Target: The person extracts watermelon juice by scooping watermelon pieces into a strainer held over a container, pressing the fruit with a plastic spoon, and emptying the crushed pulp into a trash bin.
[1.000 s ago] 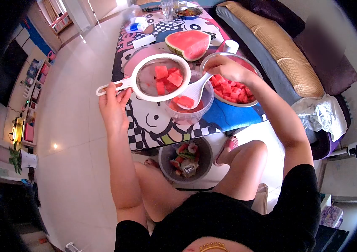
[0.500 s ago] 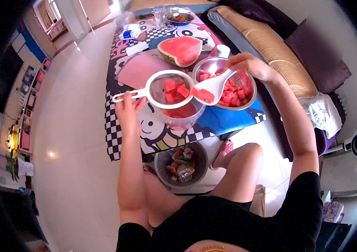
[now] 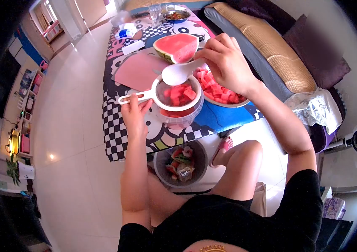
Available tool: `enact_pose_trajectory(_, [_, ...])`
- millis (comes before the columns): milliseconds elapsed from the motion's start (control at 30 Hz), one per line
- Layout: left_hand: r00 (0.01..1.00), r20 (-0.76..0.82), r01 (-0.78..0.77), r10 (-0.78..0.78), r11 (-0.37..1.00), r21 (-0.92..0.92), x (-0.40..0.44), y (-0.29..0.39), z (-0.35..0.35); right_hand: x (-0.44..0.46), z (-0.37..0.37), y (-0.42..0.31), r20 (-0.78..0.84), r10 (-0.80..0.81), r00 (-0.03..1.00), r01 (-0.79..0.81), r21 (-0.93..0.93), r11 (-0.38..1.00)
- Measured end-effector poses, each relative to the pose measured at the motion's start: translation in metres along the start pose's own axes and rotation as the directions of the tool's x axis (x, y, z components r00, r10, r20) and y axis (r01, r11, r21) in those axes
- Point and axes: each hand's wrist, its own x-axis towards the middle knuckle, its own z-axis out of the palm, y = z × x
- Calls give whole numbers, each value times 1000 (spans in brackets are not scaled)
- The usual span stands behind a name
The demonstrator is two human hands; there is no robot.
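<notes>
My left hand (image 3: 134, 112) is closed around the handle of a white-rimmed strainer (image 3: 156, 100). Several watermelon chunks (image 3: 178, 95) lie in its mesh. Below the strainer stands a clear plastic tub (image 3: 181, 122) with red contents. My right hand (image 3: 225, 61) grips a white spoon (image 3: 177, 74) by its handle; the spoon is tilted over the strainer, its bowl showing no fruit. Under my right hand a metal bowl (image 3: 242, 103) holds many watermelon cubes (image 3: 220, 92). Part of that bowl is hidden by the hand.
Behind the strainer lie a pink cutting board (image 3: 138, 71) and a large cut watermelon piece (image 3: 176, 47). A glass (image 3: 155, 16) and a dish of food (image 3: 176, 16) stand farther back. On the floor, a grey bin (image 3: 159, 164) contains rinds. A sofa (image 3: 267, 50) runs along the right.
My right hand has moved left with the spoon, from above the metal bowl to over the strainer. The spoon has tipped, and the watermelon it carried is now out of it.
</notes>
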Motion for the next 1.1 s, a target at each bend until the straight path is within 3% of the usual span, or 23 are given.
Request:
enact_pose_trajectory(133, [1000,-8,21,-21,1000,6,-2,0,2,-5,4,13,-96,45,994,-44,14,999])
enact_pose_trajectory(200, [999,-21,32,-32,999,-8,1,-5,0,-12,3,22,-98,182,978,-182,15,983])
enact_pose_trajectory(267, [1000,-19,13,-13,1000,-10,2,-6,-1,-19,4,41,-74,364,929,-346,181,921])
enact_pose_trajectory(300, [1000,-25,13,-14,1000,-11,2,-6,-1,-27,8,54,-106,377,920,-353,195,915])
enact_pose_trajectory(333, [999,-31,13,-13,1000,-10,2,-6,-3,-37,12,74,11,447,895,-444,134,886])
enact_pose_trajectory(367, [1000,-8,11,-11,1000,-5,2,-7,-6,-54,20,95,-27,468,883,-462,122,878])
enact_pose_trajectory(400, [998,-68,5,-6,1000,-3,-3,-2,2,-69,31,111,-60,480,875,-472,116,874])
enact_pose_trajectory(500, [998,-58,21,-22,1000,-22,-3,-4,-1,-101,51,130,-115,495,861,-507,-116,854])
enact_pose_trajectory(600, [998,-62,13,-15,1000,-24,-2,-6,0,-117,59,126,-210,488,847,-527,-222,820])
enact_pose_trajectory(633, [998,-63,3,-3,1000,-9,-1,-8,-1,-118,60,125,-151,516,843,-537,-267,800])
enact_pose_trajectory(867, [996,-90,-24,29,998,50,-3,-7,1,-115,70,96,-129,368,921,-387,-182,904])
enact_pose_trajectory(1100, [995,-101,-18,26,997,73,-1,-8,-1,-110,104,102,16,503,864,-496,-149,856])
